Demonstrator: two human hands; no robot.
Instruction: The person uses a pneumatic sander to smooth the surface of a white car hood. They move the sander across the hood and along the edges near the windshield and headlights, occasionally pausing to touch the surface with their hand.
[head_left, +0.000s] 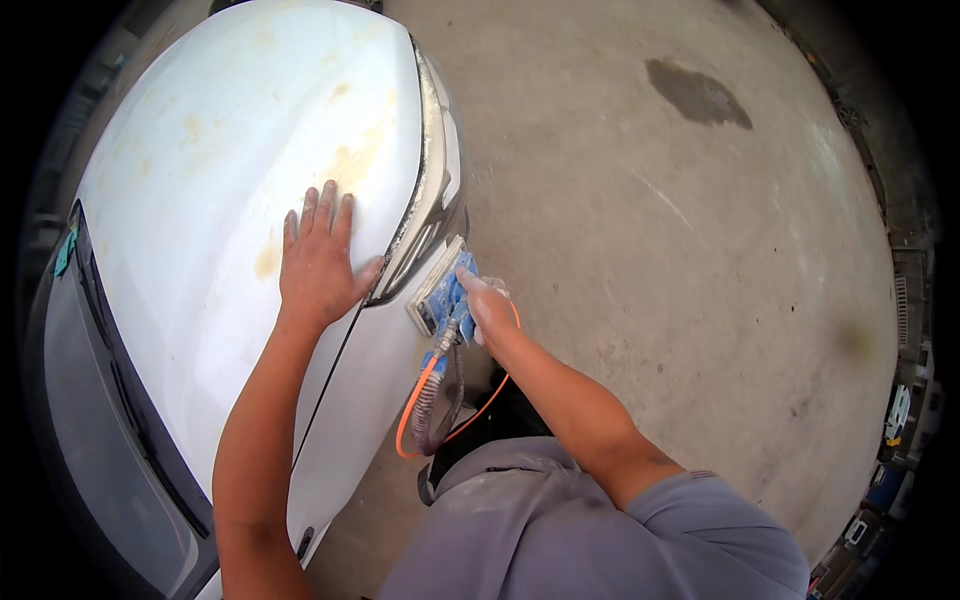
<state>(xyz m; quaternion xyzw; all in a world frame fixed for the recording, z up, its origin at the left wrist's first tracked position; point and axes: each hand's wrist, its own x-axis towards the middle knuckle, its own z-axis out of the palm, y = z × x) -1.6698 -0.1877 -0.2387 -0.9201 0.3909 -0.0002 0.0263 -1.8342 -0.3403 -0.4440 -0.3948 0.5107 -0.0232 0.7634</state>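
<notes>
My left hand (pixel 325 255) lies flat on the white car hood (pixel 230 150), fingers spread, near the hood's side edge. Yellowish patches mark the paint around it. My right hand (pixel 487 305) is wrapped round a blue air sander (pixel 453 290), whose flat pad rests against the white front fender (pixel 385 335) just below the headlight (pixel 425 215). Pale dust coats the fingers of that hand. An orange air hose (pixel 408 415) and a ribbed grey dust hose (pixel 425 405) hang from the sander toward my body. The pad's contact face is hidden.
Concrete floor (pixel 640 250) spreads to the right of the car, with a dark wet-looking stain (pixel 698 93) at the far side. The windshield (pixel 110 440) is at lower left. Assorted equipment (pixel 897 410) lines the right rim. Both hoses loop close to my waist.
</notes>
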